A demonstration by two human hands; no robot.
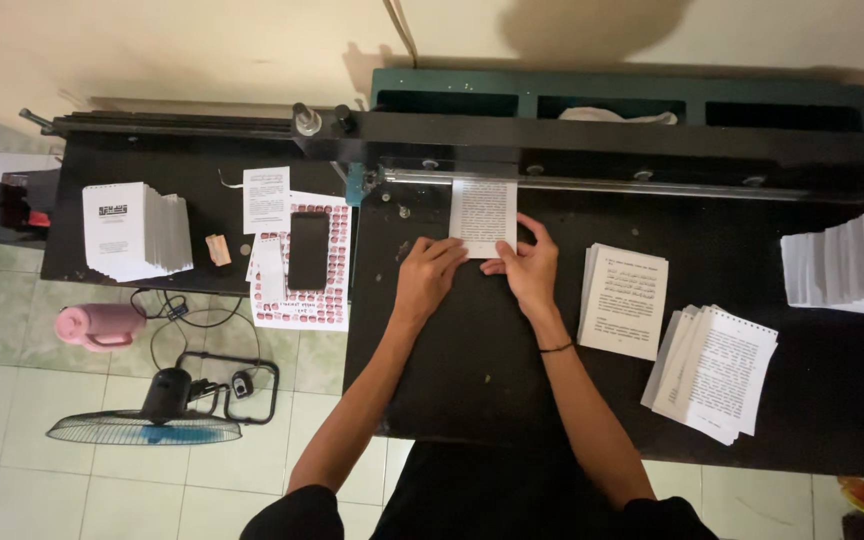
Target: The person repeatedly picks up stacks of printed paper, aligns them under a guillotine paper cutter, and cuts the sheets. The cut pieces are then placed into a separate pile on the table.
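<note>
cutter bar [592, 185] blocks ahead, booklets [624, 300] R

Head cam, top-down over table [472, 390].

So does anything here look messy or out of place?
Mostly tidy. The printed stack at the right of the black table is fanned out and skewed, unlike the squared stack beside it. Both hands, left and right, press a small booklet flat.
</note>
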